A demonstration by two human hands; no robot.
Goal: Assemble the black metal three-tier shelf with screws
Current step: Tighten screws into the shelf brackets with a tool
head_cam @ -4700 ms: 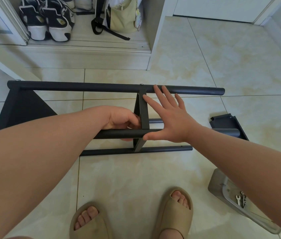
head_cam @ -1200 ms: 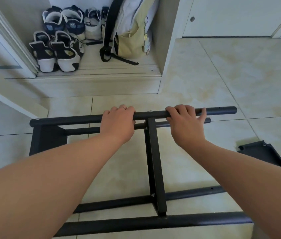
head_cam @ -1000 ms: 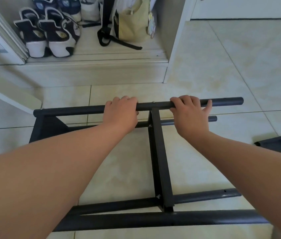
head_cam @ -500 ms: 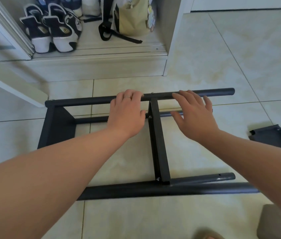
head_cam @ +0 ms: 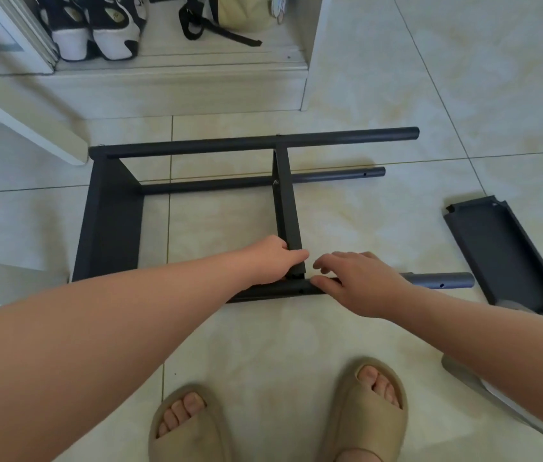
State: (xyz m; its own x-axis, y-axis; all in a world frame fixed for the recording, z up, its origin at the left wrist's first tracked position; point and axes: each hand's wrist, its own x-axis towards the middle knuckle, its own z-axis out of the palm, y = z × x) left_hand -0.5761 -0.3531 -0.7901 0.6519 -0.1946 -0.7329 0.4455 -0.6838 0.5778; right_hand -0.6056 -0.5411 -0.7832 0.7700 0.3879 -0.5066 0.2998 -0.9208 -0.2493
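The black metal shelf frame point(head_cam: 253, 143) lies on its side on the tiled floor, with one shelf panel point(head_cam: 110, 221) fixed at its left end and a middle panel point(head_cam: 285, 208) across the tubes. My left hand point(head_cam: 270, 261) grips the near end of the middle panel where it meets the near tube point(head_cam: 440, 281). My right hand point(head_cam: 363, 281) hovers just right of that joint, fingers loosely bent and thumb touching the tube. A third, loose shelf panel point(head_cam: 503, 251) lies on the floor to the right.
A raised closet step point(head_cam: 176, 85) with shoes point(head_cam: 96, 31) and a bag point(head_cam: 240, 15) is behind the frame. A white board point(head_cam: 23, 118) slants at far left. A grey object point(head_cam: 463, 378) lies at lower right. My sandalled feet point(head_cam: 370, 405) stand close in front.
Both hands left the far tube and came back to the near tube, at the middle panel's joint. My right hand, spread half a second ago, now has its fingers bent.
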